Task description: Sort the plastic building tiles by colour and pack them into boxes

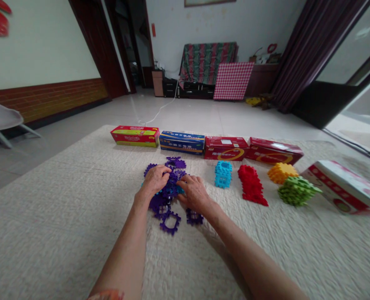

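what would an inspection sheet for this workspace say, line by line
surface: textured cream mat
job's things: purple interlocking pieces heaped; light-blue stack, red row, orange stack, green pile at right
clutter: four cartons lined up behind; red-and-white box far right
grippers: bare left hand, right hand, fingers among the heap, grip unclear
cables: white cable on tiled floor
surroundings: white chair left, purple curtain right

Behind a pale tiled floor point(172, 109), a patterned cloth point(211, 62) and a red-checked cloth point(234, 81) are covering furniture against the white wall point(244, 25), while dark purple curtains point(297, 50) are hanging beside a bright window point(356, 50) and a white chair point(3, 116) is standing left.
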`<act>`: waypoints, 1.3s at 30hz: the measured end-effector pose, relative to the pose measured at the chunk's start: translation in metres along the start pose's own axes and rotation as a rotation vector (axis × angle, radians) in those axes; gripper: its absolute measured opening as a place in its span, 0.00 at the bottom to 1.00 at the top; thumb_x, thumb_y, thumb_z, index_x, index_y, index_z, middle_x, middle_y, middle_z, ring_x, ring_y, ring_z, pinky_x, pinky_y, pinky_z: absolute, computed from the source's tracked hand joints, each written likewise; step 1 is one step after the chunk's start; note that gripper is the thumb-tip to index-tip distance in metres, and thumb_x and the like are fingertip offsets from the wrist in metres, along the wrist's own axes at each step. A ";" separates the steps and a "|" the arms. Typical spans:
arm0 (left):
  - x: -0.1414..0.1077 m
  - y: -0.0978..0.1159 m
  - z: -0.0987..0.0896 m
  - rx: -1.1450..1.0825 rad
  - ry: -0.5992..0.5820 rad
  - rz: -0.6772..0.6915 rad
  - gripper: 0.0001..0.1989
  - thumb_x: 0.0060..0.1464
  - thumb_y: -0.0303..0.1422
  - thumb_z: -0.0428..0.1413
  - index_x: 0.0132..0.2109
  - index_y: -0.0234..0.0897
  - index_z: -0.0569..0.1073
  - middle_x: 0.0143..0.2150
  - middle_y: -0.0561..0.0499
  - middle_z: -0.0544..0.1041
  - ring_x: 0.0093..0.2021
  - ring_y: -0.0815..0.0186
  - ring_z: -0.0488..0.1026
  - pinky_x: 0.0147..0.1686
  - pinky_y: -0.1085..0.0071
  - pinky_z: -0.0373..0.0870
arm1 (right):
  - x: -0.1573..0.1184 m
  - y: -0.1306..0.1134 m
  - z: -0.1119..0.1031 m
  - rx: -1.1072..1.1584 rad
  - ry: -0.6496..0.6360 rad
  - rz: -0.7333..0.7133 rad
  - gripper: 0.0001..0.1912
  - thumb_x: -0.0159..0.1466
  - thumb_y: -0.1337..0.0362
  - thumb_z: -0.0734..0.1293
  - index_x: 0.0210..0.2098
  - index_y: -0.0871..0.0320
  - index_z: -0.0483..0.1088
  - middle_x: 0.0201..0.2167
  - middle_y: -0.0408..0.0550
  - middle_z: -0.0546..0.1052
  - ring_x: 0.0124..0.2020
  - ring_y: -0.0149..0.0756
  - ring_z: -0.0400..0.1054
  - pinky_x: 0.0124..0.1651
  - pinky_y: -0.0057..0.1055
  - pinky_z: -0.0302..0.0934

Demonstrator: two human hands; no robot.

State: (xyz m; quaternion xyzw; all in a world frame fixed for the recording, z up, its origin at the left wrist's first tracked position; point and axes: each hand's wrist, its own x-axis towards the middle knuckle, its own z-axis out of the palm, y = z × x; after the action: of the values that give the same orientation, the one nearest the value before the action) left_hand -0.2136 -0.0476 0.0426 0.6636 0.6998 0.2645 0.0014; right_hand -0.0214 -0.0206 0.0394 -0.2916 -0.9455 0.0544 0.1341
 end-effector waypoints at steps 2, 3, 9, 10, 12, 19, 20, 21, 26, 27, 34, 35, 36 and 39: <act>0.000 -0.001 -0.001 0.007 -0.008 -0.014 0.14 0.52 0.27 0.52 0.41 0.38 0.80 0.43 0.48 0.81 0.46 0.62 0.77 0.51 0.69 0.70 | 0.001 -0.001 0.001 -0.001 -0.001 -0.020 0.15 0.62 0.63 0.65 0.48 0.55 0.72 0.46 0.53 0.73 0.48 0.45 0.63 0.50 0.40 0.52; 0.000 -0.001 -0.002 0.011 -0.010 -0.017 0.14 0.52 0.27 0.52 0.41 0.38 0.80 0.43 0.48 0.81 0.45 0.62 0.77 0.51 0.69 0.70 | 0.000 -0.002 0.002 -0.003 0.003 -0.037 0.14 0.62 0.64 0.65 0.47 0.56 0.73 0.45 0.53 0.73 0.47 0.45 0.63 0.50 0.40 0.52; 0.000 0.001 -0.005 0.004 -0.021 -0.050 0.14 0.53 0.27 0.51 0.42 0.39 0.80 0.44 0.49 0.81 0.46 0.63 0.77 0.52 0.70 0.69 | -0.003 0.002 0.007 0.008 0.089 -0.103 0.10 0.63 0.69 0.64 0.43 0.57 0.73 0.39 0.51 0.76 0.45 0.43 0.64 0.58 0.46 0.46; 0.001 0.002 -0.006 -0.010 -0.020 -0.061 0.14 0.54 0.27 0.51 0.42 0.39 0.80 0.44 0.49 0.81 0.46 0.63 0.77 0.52 0.70 0.69 | -0.004 0.004 0.008 0.013 0.111 -0.102 0.10 0.63 0.69 0.64 0.43 0.57 0.73 0.39 0.51 0.76 0.45 0.43 0.65 0.59 0.46 0.45; 0.001 0.004 -0.008 -0.059 -0.009 -0.097 0.14 0.54 0.29 0.51 0.42 0.41 0.80 0.44 0.51 0.82 0.45 0.64 0.77 0.52 0.71 0.69 | -0.005 0.007 0.008 0.031 0.150 -0.102 0.10 0.64 0.69 0.63 0.43 0.57 0.73 0.39 0.51 0.76 0.44 0.42 0.65 0.58 0.46 0.46; 0.002 0.008 -0.011 -0.415 0.095 -0.197 0.15 0.56 0.35 0.52 0.46 0.38 0.79 0.43 0.49 0.82 0.44 0.63 0.78 0.49 0.70 0.72 | -0.006 0.018 -0.002 0.241 0.212 -0.101 0.12 0.63 0.69 0.62 0.45 0.59 0.72 0.36 0.51 0.76 0.41 0.39 0.68 0.50 0.38 0.55; 0.002 0.008 -0.011 -0.459 0.097 -0.208 0.15 0.55 0.36 0.53 0.46 0.37 0.79 0.43 0.49 0.82 0.43 0.63 0.79 0.48 0.70 0.72 | -0.006 0.020 -0.003 0.303 0.224 -0.096 0.12 0.63 0.69 0.61 0.44 0.59 0.72 0.35 0.51 0.76 0.39 0.38 0.68 0.47 0.36 0.57; 0.002 0.008 -0.011 -0.494 0.096 -0.216 0.16 0.55 0.36 0.53 0.47 0.37 0.78 0.42 0.48 0.82 0.43 0.63 0.79 0.47 0.70 0.73 | -0.005 0.021 -0.004 0.370 0.243 -0.083 0.12 0.63 0.69 0.61 0.44 0.59 0.72 0.35 0.50 0.76 0.38 0.37 0.69 0.45 0.34 0.58; 0.001 0.015 -0.016 -0.548 0.066 -0.210 0.18 0.56 0.43 0.53 0.46 0.37 0.78 0.41 0.48 0.82 0.43 0.61 0.78 0.45 0.69 0.73 | -0.003 0.023 -0.005 0.645 0.323 0.094 0.12 0.60 0.67 0.61 0.39 0.58 0.75 0.32 0.47 0.78 0.33 0.34 0.69 0.38 0.29 0.61; 0.001 0.018 -0.018 -0.553 0.047 -0.192 0.20 0.57 0.45 0.52 0.46 0.37 0.79 0.42 0.48 0.82 0.44 0.61 0.78 0.46 0.69 0.72 | -0.002 0.023 -0.006 0.683 0.311 0.125 0.12 0.60 0.67 0.60 0.38 0.58 0.75 0.30 0.45 0.78 0.32 0.34 0.69 0.36 0.29 0.60; -0.003 0.039 -0.025 -0.712 -0.178 -0.108 0.22 0.53 0.46 0.57 0.48 0.35 0.77 0.41 0.49 0.81 0.40 0.63 0.77 0.41 0.71 0.72 | -0.001 0.026 -0.008 1.045 0.191 0.240 0.13 0.59 0.60 0.61 0.34 0.61 0.74 0.23 0.41 0.73 0.22 0.28 0.61 0.25 0.25 0.55; -0.003 0.041 -0.024 -0.743 -0.195 -0.108 0.22 0.52 0.45 0.58 0.48 0.35 0.77 0.41 0.49 0.81 0.38 0.64 0.77 0.40 0.71 0.72 | 0.000 0.027 -0.007 1.091 0.181 0.257 0.14 0.59 0.59 0.61 0.34 0.61 0.74 0.23 0.41 0.73 0.22 0.27 0.61 0.25 0.25 0.56; -0.003 0.043 -0.023 -0.770 -0.205 -0.106 0.21 0.51 0.43 0.58 0.48 0.35 0.77 0.40 0.48 0.81 0.37 0.65 0.76 0.39 0.71 0.72 | 0.000 0.028 -0.007 1.123 0.180 0.272 0.14 0.59 0.58 0.62 0.35 0.61 0.74 0.24 0.42 0.73 0.22 0.27 0.61 0.25 0.25 0.56; -0.002 0.051 -0.019 -0.768 -0.223 -0.088 0.17 0.51 0.38 0.57 0.46 0.35 0.78 0.39 0.49 0.81 0.37 0.65 0.76 0.39 0.71 0.72 | -0.001 0.031 -0.005 1.162 0.208 0.296 0.14 0.57 0.57 0.64 0.36 0.61 0.74 0.26 0.42 0.75 0.23 0.27 0.62 0.26 0.24 0.57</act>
State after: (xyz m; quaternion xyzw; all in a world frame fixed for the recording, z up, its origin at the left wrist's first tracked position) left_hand -0.1725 -0.0575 0.0772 0.6089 0.5733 0.4327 0.3366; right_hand -0.0024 0.0045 0.0381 -0.3028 -0.6924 0.5510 0.3540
